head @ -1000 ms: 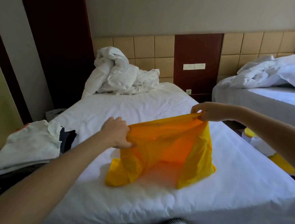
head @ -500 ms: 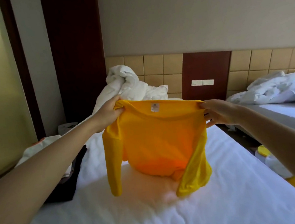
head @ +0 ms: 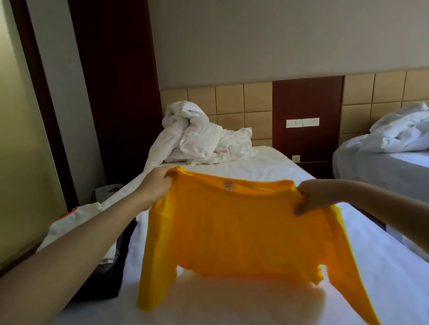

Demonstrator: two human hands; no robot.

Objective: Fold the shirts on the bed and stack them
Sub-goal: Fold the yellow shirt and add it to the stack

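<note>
My left hand [head: 156, 181] and right hand [head: 312, 196] pinch the shoulders of the yellow shirt [head: 237, 227], spreading it over the bed [head: 227, 322]. Next, I judge, it needs laying flat for folding.

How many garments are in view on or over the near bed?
3: yellow shirt, held up over the bed; white garment and dark garment piled at its left edge. That pile may hide more.

Left hand [head: 156, 181] and right hand [head: 310, 196] each grip a shoulder of the yellow long-sleeved shirt [head: 238, 229], held spread above the white-sheeted bed [head: 227, 320], sleeves hanging.
</note>
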